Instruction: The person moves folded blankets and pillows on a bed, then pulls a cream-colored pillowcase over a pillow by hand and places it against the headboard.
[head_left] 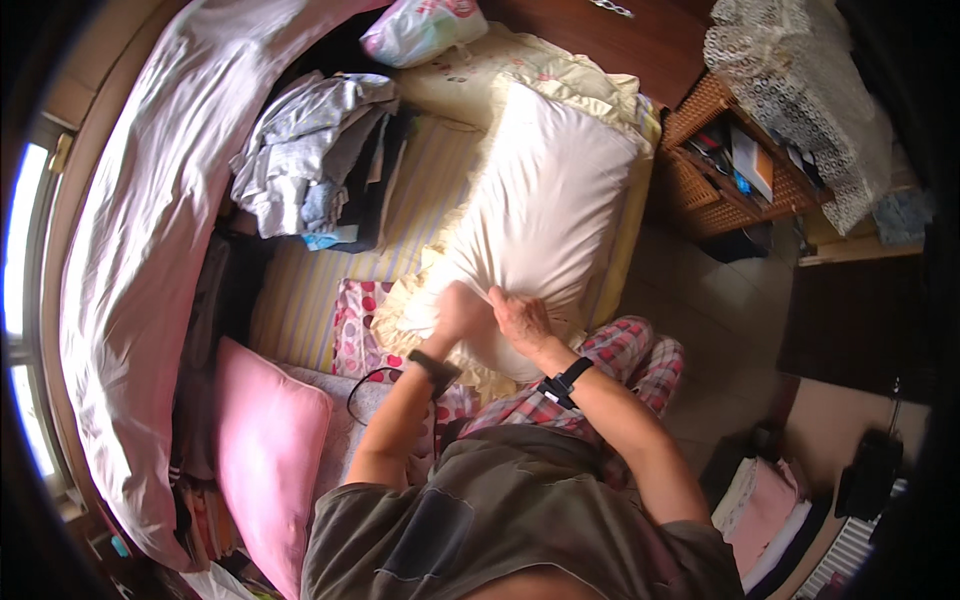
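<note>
Both hands at a pillow on the bed.
Left hand (458,312) and right hand (520,318) clamp fingers on the plump cream cotton pillow's (545,200) near edge.

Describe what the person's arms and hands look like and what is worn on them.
Both forearms are bare, with no gloves. The left hand and right hand each have a black wristband with a dark square module: left wristband, right wristband. Short olive-grey T-shirt sleeves end above the elbows.
</note>
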